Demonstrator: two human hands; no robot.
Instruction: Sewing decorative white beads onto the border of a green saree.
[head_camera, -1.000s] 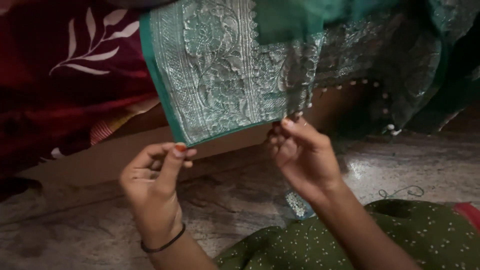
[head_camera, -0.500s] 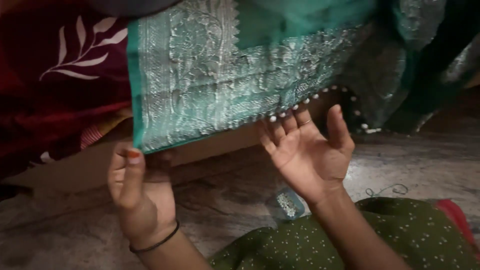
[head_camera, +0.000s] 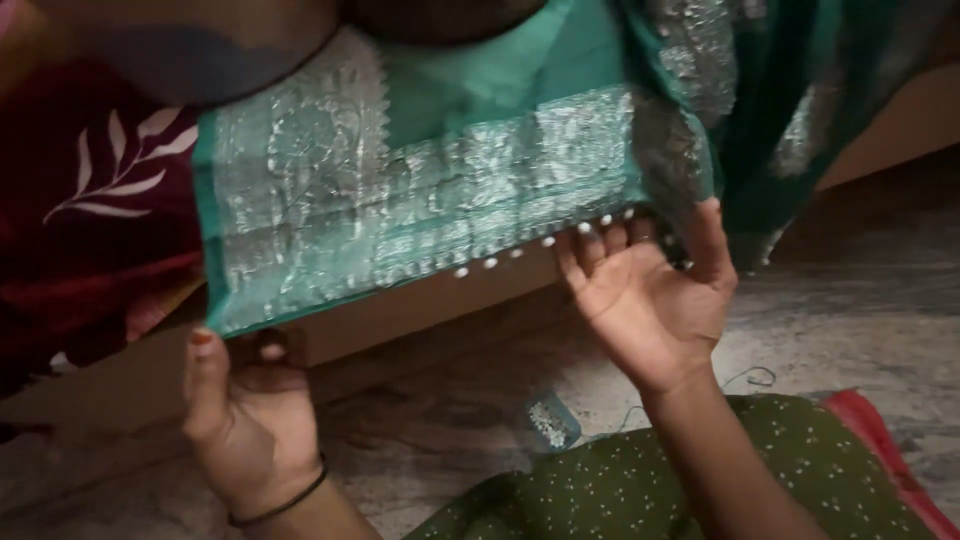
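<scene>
A teal cloth (head_camera: 420, 210) with a wide silver woven border hangs in front of me, and a row of small white beads (head_camera: 545, 240) runs along its lower edge. My left hand (head_camera: 245, 410), with a thin black band on the wrist, pinches the cloth's lower left corner between thumb and fingers. My right hand (head_camera: 650, 295) is palm up with fingers spread, its fingertips touching the beaded edge from below. It holds nothing that I can see.
A dark red cloth with a white leaf print (head_camera: 90, 200) lies at the left. A wooden bed edge (head_camera: 420, 305) runs behind the cloth. A small clear packet of beads (head_camera: 550, 420) and a thread (head_camera: 750, 378) lie on the stone floor. My green dotted garment (head_camera: 620, 495) covers my lap.
The cloth has shifted to the right and spread wider. My right hand went from pinching the edge to lying open under the beads. My left hand has dropped lower at the corner.
</scene>
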